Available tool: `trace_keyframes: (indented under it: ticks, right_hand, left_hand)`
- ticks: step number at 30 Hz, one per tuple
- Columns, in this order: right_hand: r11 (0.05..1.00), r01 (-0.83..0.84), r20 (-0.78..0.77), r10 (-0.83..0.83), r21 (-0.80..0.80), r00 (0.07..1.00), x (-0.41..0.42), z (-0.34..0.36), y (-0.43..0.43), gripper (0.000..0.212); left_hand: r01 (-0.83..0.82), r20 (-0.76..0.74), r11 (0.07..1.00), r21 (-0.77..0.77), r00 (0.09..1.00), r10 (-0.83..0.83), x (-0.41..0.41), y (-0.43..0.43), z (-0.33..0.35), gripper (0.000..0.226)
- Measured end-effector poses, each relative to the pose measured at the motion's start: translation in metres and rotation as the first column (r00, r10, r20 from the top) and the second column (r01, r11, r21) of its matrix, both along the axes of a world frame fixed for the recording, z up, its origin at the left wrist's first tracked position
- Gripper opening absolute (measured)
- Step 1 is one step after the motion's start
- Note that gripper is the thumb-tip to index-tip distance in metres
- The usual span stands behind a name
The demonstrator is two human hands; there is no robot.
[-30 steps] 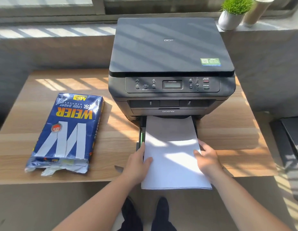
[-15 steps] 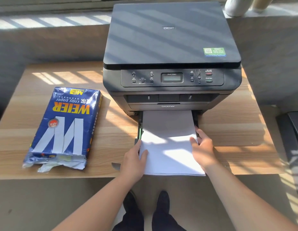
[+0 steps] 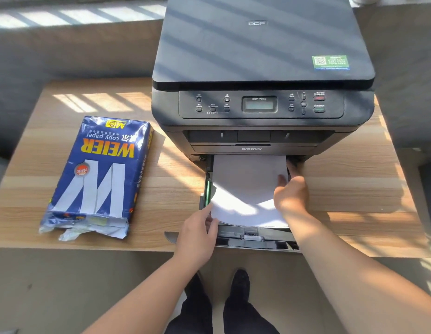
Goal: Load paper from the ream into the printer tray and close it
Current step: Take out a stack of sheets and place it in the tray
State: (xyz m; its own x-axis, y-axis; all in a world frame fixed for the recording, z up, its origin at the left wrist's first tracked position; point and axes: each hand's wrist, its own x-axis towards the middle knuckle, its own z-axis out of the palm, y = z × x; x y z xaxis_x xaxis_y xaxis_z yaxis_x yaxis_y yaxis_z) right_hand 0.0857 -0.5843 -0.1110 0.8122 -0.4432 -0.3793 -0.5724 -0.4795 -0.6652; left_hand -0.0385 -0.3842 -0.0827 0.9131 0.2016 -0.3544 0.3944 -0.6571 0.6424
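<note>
A dark printer (image 3: 260, 68) stands on the wooden table (image 3: 354, 189). Its paper tray (image 3: 255, 238) is pulled out toward me, past the table's front edge. A stack of white paper (image 3: 243, 189) lies in the tray, its far end under the printer. My left hand (image 3: 200, 235) pinches the stack's near left corner. My right hand (image 3: 290, 192) rests on the stack's right edge, thumb on top and fingers reaching along the side. The blue ream pack (image 3: 98, 174), torn open at its near end, lies on the table to the left.
A grey ledge runs behind the table and along the right side. My shoes (image 3: 219, 285) are on the floor below the tray. A dark object (image 3: 430, 189) sits at the right edge of view.
The paper stack has slid farther into the tray, and the tray's front end now shows. Both hands moved forward with it. The view has moved closer to the printer.
</note>
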Motion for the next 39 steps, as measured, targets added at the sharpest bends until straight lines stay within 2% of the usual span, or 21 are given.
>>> trace_keyframes:
  ticks: [2,5,8,10,11,13,15,17,20,25,30,39]
  right_hand:
    - [0.995,-0.031,-0.010,0.030,-0.091,1.000,-0.001,-0.001,0.003,0.037]
    - [0.986,-0.090,0.035,0.096,-0.137,0.995,-0.002,0.003,0.007,0.038]
    - [0.961,-0.132,0.316,0.207,-0.243,0.926,-0.015,0.008,-0.002,0.035]
    - [0.929,-0.116,0.390,0.257,-0.350,0.884,-0.029,0.006,-0.019,0.034]
    - [0.938,-0.107,0.346,0.226,-0.329,0.910,-0.036,0.005,-0.028,0.038]
    - [0.981,-0.069,0.181,0.102,-0.179,0.978,-0.049,0.005,-0.041,0.042]
    - [0.997,-0.032,0.042,0.035,-0.071,0.999,-0.061,0.005,-0.045,0.029]
    - [0.999,0.014,-0.011,-0.015,-0.033,1.000,-0.067,0.005,-0.046,0.014]
    - [0.998,0.045,-0.035,-0.046,-0.043,0.998,-0.068,0.006,-0.045,0.003]
    - [0.995,0.074,-0.069,-0.079,-0.069,0.995,-0.069,0.012,-0.040,0.015]
    - [0.997,0.059,-0.082,-0.063,-0.057,0.995,-0.069,0.016,-0.038,0.021]
    - [0.997,-0.016,-0.059,0.011,-0.081,0.998,-0.069,0.015,-0.038,0.016]
  left_hand:
    - [0.005,0.017,1.000,0.004,1.000,-0.005,-0.001,-0.001,0.001,0.044]
    - [-0.037,0.060,0.998,0.044,0.998,0.034,0.000,-0.004,0.003,0.035]
    - [-0.096,0.115,0.992,0.085,0.990,0.086,0.006,-0.007,0.002,0.026]
    - [-0.108,0.145,0.989,0.102,0.985,0.093,0.014,-0.006,0.001,0.025]
    - [-0.118,0.149,0.988,0.102,0.984,0.102,0.019,-0.005,0.000,0.027]
    - [-0.121,0.155,0.987,0.108,0.983,0.103,0.028,-0.004,-0.001,0.029]
    - [-0.101,0.149,0.988,0.120,0.985,0.082,0.031,-0.007,-0.003,0.032]
    - [-0.096,0.132,0.988,0.118,0.988,0.080,0.032,-0.013,-0.002,0.036]
    - [-0.145,0.091,0.984,0.104,0.987,0.136,0.033,-0.024,0.002,0.041]
    - [-0.239,0.038,0.966,0.094,0.971,0.237,0.033,-0.035,0.012,0.025]
    - [-0.266,0.042,0.958,0.110,0.964,0.263,0.033,-0.029,0.000,0.043]
    - [-0.213,0.143,0.963,0.165,0.971,0.191,0.034,-0.021,-0.010,0.037]
